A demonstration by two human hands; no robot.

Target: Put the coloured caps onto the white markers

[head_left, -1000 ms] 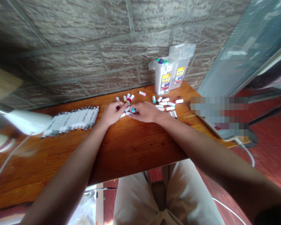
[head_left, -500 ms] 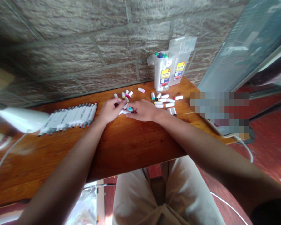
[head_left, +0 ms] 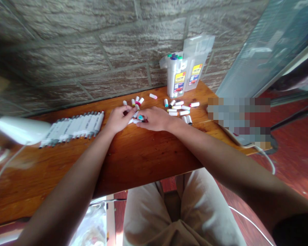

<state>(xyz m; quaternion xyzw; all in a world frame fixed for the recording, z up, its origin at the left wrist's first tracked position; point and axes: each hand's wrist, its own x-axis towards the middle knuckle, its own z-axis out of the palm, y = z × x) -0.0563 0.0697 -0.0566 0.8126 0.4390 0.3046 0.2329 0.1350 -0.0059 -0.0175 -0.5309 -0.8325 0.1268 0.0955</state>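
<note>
Little has just changed: both hands stay over the caps [head_left: 130,121] on the table [head_left: 149,153], so handling seems still under way. The right hand [head_left: 154,118] appears to pinch a turquoise cap [head_left: 140,117] between thumb and fingers; whether the left hand [head_left: 120,119], curled just beside it, grips anything, I cannot tell. Compared with a second ago, the pens [head_left: 74,125] and case [head_left: 178,80] sit slightly higher and further left in view, probably from head movement.
</note>
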